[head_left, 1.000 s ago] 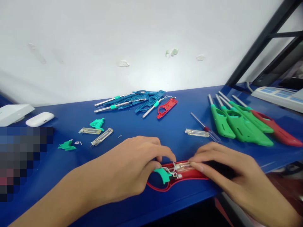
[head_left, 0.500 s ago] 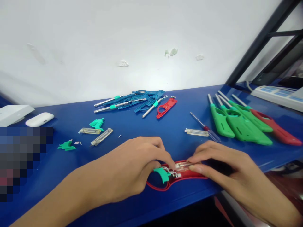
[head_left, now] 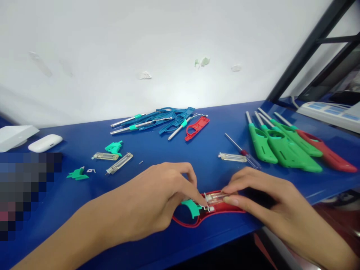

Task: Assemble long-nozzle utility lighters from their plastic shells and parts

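Note:
An opened red lighter shell [head_left: 225, 207] lies near the table's front edge, hollow side up. Inside it are a clear fuel tank [head_left: 216, 197], a green trigger [head_left: 191, 208] and thin white wire [head_left: 207, 207]. My left hand [head_left: 168, 195] closes round the shell's left end, its index finger pressing down by the wire at the tank's end. That hand hides its thumb tip and the far end of the shell. Between the thumb and fingers of my right hand [head_left: 261, 195], the tank's right end is pinched within the shell.
Blue lighter shells [head_left: 176, 120] with metal nozzles and a red half-shell [head_left: 197, 128] lie at the back. Loose tanks [head_left: 120, 163] and green triggers [head_left: 77, 173] are left. A screwdriver [head_left: 247, 155], another tank [head_left: 233, 157] and several whole lighters [head_left: 292, 150] lie right.
My left index finger has shifted slightly down and left over the wire, showing more of the tank's left end. My right hand keeps its pinch. The view has shifted slightly.

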